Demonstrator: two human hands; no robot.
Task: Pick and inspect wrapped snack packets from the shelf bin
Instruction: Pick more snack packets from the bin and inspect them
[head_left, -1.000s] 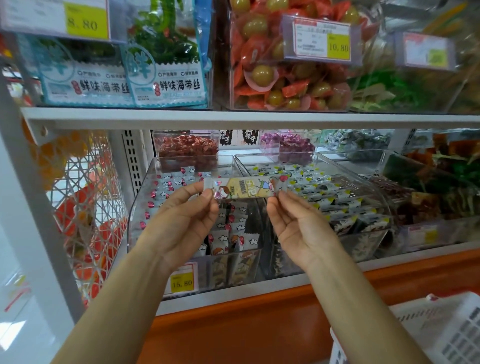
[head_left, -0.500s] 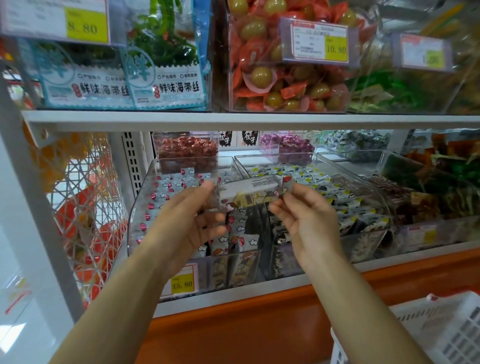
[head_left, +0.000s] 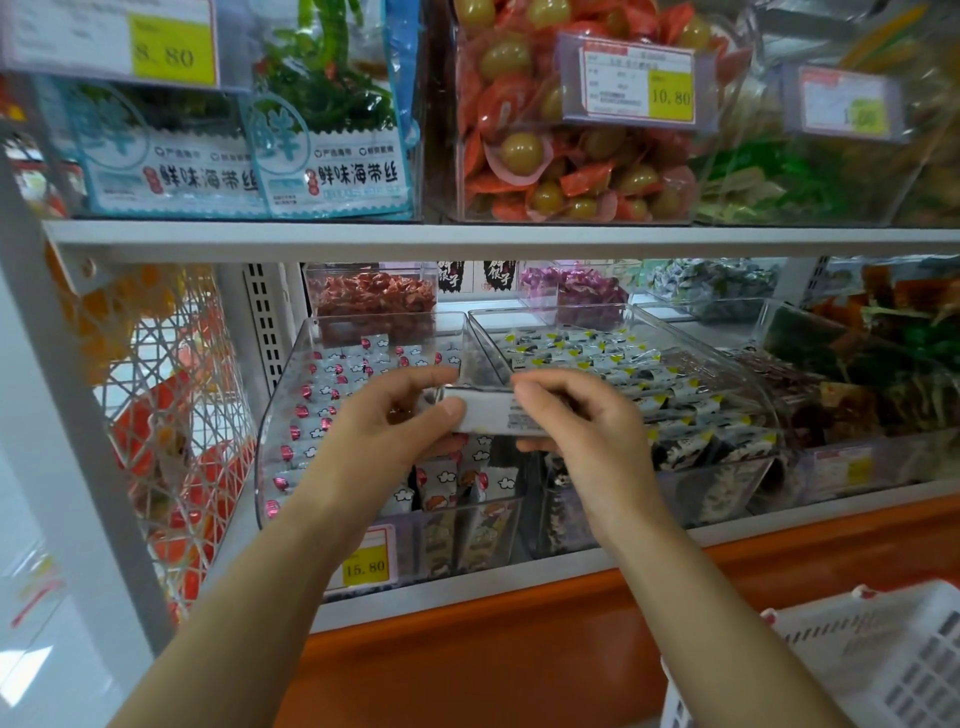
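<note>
A long wrapped snack packet (head_left: 488, 414) is held level in front of the clear shelf bin (head_left: 291, 415), its white printed back toward me. My left hand (head_left: 387, 434) pinches its left end between thumb and fingers. My right hand (head_left: 582, 428) grips its right end, fingers curled over the top edge. The bin behind holds several similar white packets with red marks. Both hands cover the packet's ends.
A second clear bin (head_left: 727, 364) of yellow-and-black packets stands to the right. The upper shelf (head_left: 493, 240) carries seaweed bags and bins of red-wrapped snacks. A price tag (head_left: 366, 564) reads 15.80. A white basket (head_left: 852, 660) sits at the lower right, a wire rack (head_left: 171, 415) at the left.
The packet has been turned over: its yellow cartoon front faced me before, now the white back shows. Both hands rolled over the packet and moved slightly lower and closer together.
</note>
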